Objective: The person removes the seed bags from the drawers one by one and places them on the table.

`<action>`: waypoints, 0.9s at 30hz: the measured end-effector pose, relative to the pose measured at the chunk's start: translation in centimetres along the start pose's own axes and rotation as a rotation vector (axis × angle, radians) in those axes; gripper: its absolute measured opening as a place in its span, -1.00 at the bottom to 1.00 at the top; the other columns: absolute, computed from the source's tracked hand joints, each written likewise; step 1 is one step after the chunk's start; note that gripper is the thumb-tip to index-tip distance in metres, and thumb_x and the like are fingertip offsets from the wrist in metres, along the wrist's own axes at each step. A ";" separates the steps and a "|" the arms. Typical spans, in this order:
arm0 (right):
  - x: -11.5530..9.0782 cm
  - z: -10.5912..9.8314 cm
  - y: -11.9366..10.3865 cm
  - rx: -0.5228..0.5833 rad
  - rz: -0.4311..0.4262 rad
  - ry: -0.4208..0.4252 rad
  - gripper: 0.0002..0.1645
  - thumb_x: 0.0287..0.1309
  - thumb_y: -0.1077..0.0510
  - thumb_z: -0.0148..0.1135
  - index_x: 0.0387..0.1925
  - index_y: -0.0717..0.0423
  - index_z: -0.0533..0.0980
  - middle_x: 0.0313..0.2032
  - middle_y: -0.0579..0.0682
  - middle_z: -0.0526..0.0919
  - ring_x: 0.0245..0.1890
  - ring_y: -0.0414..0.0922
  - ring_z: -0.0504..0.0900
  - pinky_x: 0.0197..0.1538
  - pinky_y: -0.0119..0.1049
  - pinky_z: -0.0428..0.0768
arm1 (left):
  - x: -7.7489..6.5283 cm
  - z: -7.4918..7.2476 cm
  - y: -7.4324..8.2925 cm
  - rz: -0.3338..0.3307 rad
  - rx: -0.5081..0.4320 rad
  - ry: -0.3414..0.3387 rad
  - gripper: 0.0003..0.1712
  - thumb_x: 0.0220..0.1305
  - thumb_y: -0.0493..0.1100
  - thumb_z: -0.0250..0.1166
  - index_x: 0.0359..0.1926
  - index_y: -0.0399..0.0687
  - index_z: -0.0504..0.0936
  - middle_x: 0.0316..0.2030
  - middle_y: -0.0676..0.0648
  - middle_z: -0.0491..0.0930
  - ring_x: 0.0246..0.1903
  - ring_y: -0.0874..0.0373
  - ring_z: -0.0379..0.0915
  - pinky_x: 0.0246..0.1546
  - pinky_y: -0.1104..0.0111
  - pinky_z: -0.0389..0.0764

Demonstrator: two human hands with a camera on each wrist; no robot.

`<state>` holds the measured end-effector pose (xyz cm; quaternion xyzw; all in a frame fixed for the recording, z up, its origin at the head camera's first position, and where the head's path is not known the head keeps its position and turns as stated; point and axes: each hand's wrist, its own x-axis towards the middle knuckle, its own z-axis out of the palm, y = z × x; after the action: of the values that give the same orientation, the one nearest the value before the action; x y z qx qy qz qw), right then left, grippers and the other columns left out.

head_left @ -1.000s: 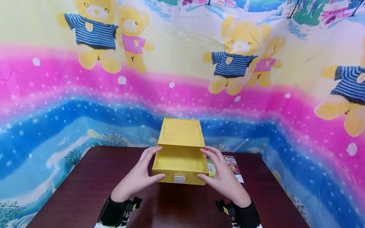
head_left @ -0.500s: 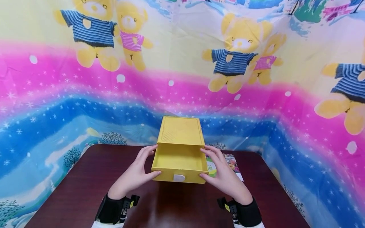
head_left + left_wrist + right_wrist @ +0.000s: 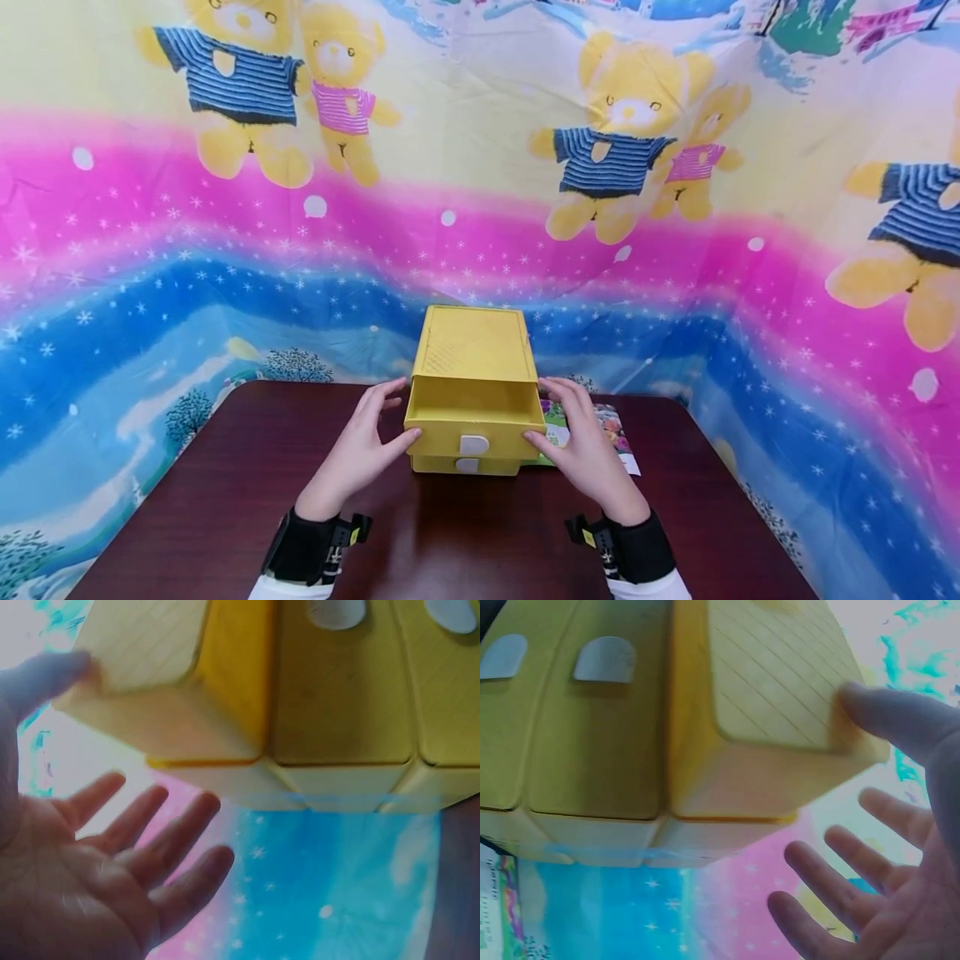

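Observation:
A yellow drawer cabinet point(image 3: 476, 346) stands on the table. Its top drawer point(image 3: 442, 439) sticks partly out, with a pale tab handle point(image 3: 474, 444) on its front. Two lower drawers, flush with the cabinet, show in the right wrist view, one front point(image 3: 604, 750) beside the pulled-out drawer. My left hand point(image 3: 352, 454) touches the left end of that drawer's front with the thumb, its fingers spread beside the cabinet. On the other side, my right hand point(image 3: 588, 454) does the same at the right end. Both wrist views show loosely extended fingers off the drawer sides.
A colourful printed sheet point(image 3: 624, 450) lies on the table, right of the cabinet and partly behind my right hand. The dark brown table point(image 3: 217, 500) ends at a patterned cloth backdrop point(image 3: 480, 233) with bears, behind and at both sides.
The top drawer has slid inward, so less of its inside shows and a lower drawer's handle has come into sight. Both thumbs have moved forward with its front.

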<state>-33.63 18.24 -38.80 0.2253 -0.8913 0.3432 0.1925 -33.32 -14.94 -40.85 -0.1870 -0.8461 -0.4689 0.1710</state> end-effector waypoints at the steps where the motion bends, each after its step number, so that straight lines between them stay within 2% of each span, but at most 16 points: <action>1: 0.1 0.2 0.1 0.008 0.007 0.016 -0.11 0.23 0.03 0.45 0.50 -0.08 0.25 0.42 0.05 0.25 0.34 0.11 0.40 0.24 0.14 0.56 | 0.1 0.2 -0.2 -0.021 -0.006 0.011 -0.13 0.28 -0.13 0.46 0.50 -0.09 0.23 0.40 -0.20 0.28 0.32 -0.18 0.39 0.30 -0.14 0.40; 7: 0.6 1.6 1.0 0.070 0.057 0.093 -0.18 0.25 0.05 0.43 0.46 -0.02 0.28 0.38 0.13 0.29 0.26 0.15 0.49 0.22 0.16 0.56 | 0.5 1.5 -1.2 -0.123 -0.057 0.075 -0.18 0.34 -0.09 0.41 0.49 -0.12 0.23 0.40 -0.22 0.30 0.29 -0.21 0.42 0.28 -0.16 0.41; 13: 0.9 2.9 2.1 0.110 0.110 0.126 -0.26 0.31 0.02 0.38 0.43 0.01 0.32 0.34 0.13 0.33 0.22 0.14 0.54 0.20 0.18 0.55 | 0.9 2.7 -2.1 -0.147 -0.099 0.178 -0.28 0.32 -0.12 0.41 0.40 -0.17 0.33 0.32 -0.24 0.40 0.19 -0.21 0.51 0.18 -0.10 0.50; 19: 1.1 4.3 3.3 0.134 0.128 0.150 -0.33 0.32 0.07 0.37 0.39 0.00 0.34 0.25 0.08 0.41 0.15 0.09 0.59 0.12 0.06 0.61 | 1.2 4.1 -3.6 -0.234 -0.178 0.179 -0.36 0.39 -0.08 0.36 0.36 -0.18 0.35 0.33 -0.26 0.39 0.20 -0.21 0.51 0.14 -0.02 0.59; 23: 1.2 5.1 4.0 0.125 0.141 0.186 -0.39 0.32 0.07 0.37 0.32 0.03 0.38 0.17 0.06 0.45 0.07 0.00 0.62 0.04 -0.02 0.63 | 1.3 4.5 -4.1 -0.257 -0.183 0.198 -0.38 0.39 -0.10 0.35 0.35 -0.21 0.36 0.32 -0.27 0.40 0.20 -0.23 0.52 0.16 -0.02 0.58; 27: 1.3 5.7 4.5 0.130 0.165 0.215 -0.41 0.32 0.03 0.37 0.28 0.09 0.39 0.12 0.09 0.46 0.03 0.03 0.62 0.01 0.01 0.64 | 1.2 4.6 -4.3 -0.280 -0.186 0.215 -0.41 0.40 -0.12 0.34 0.33 -0.23 0.36 0.30 -0.28 0.42 0.18 -0.24 0.54 0.17 -0.05 0.56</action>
<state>-38.21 16.90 -44.44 0.1252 -0.8569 0.4370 0.2431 -36.95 -12.91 -45.67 -0.0313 -0.7937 -0.5816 0.1752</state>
